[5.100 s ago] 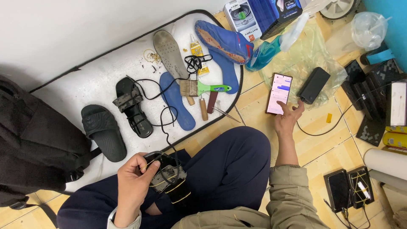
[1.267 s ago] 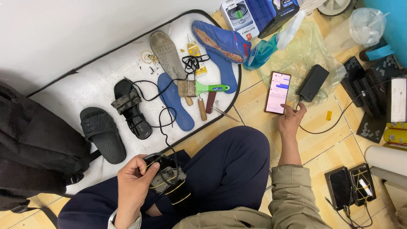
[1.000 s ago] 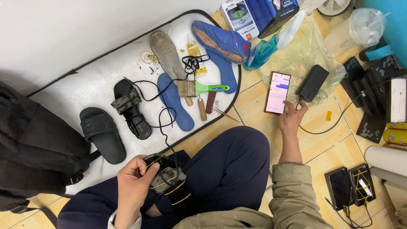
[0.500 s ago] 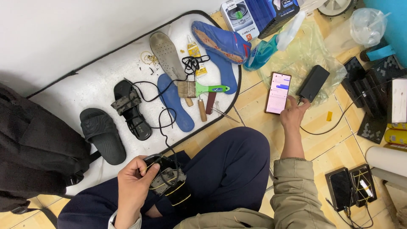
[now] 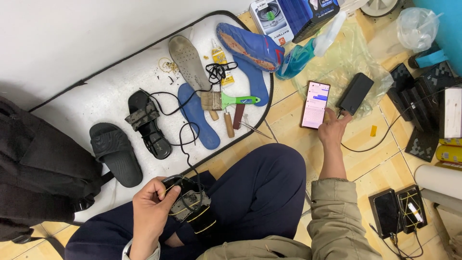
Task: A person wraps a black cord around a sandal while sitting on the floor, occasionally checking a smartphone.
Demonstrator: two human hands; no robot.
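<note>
While the left hand hasn't budged for seconds, still wrapped around a black sandal bound with yellow bands on the lap, the right hand has crept closer to the glossy phone on the floor tiles, fingertips touching its corner. So repair's paused, looks like. Foam insoles and a bristly green-handled brush lie on the white mat.

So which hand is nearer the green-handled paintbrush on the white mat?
Right, by a narrow margin. The right hand rests at the lit smartphone, beside the mat edge, off the green-handled paintbrush head. The left hand grips a black strapped sandal in the lap, farther below.
</note>
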